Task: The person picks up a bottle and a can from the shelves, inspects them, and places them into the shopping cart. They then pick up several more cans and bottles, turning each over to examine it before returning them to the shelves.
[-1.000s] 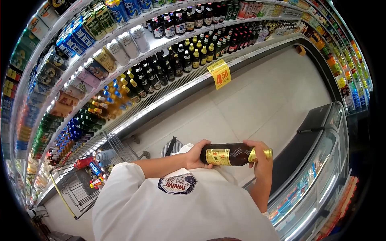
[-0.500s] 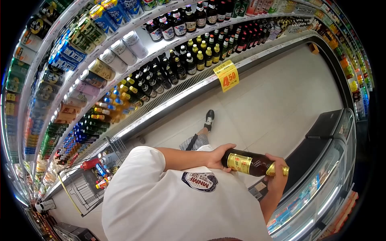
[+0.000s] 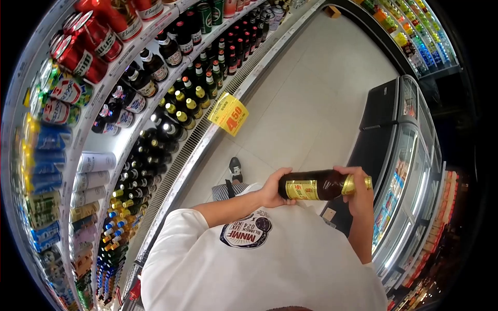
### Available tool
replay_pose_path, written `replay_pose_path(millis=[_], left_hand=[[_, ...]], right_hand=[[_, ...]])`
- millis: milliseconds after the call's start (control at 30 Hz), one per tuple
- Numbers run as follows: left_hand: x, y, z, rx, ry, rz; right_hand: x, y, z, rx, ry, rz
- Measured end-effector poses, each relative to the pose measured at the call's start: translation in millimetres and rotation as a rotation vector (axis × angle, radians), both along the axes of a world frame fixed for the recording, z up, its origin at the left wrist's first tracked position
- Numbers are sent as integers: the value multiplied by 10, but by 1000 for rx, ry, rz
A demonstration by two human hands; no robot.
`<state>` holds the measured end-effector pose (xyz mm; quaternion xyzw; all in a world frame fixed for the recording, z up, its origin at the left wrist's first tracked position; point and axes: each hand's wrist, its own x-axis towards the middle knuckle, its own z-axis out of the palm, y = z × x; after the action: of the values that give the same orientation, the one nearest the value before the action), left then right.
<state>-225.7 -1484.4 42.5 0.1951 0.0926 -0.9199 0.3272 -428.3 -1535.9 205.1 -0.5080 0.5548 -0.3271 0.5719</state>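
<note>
A dark brown beer bottle (image 3: 327, 185) with a gold label and gold foil around its neck lies sideways in front of my white shirt. Its base end is in my left hand (image 3: 275, 187), fingers wrapped about the bottom. My right hand (image 3: 359, 193) grips the neck at the other end, and the cap end shows just past the fingers. The label faces up toward me; the underside of the bottle is hidden.
To the left, long shelves (image 3: 116, 67) carry cans and rows of bottles (image 3: 184, 106). A yellow price tag (image 3: 228, 114) hangs on the shelf edge. Glass-topped freezers (image 3: 399, 171) stand at right. Pale tiled floor (image 3: 306, 88) runs between them. My shoe (image 3: 235, 169) shows below.
My view has turned toward the right, so the shelves and price tag sit further left. The bottle, still in both hands, now lies nearly level across the view instead of slanting.
</note>
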Motion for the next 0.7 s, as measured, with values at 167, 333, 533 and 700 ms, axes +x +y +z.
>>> replay_pose_path(millis=[167,333,533,700], left_hand=[[106,-555,-6,29,3,-11],[105,-1043,-36,134,-6,-22],[-64,-1817,-60,110,-110,7],[-412,-2714,-2,135,-239,1]], right_hand=[[228,-607,70,47,57,-62],[198,-1177,42,70,94,40],[-247,-1976,-273,103,-52,65],[-728,-2878,-542,78,-153,87]])
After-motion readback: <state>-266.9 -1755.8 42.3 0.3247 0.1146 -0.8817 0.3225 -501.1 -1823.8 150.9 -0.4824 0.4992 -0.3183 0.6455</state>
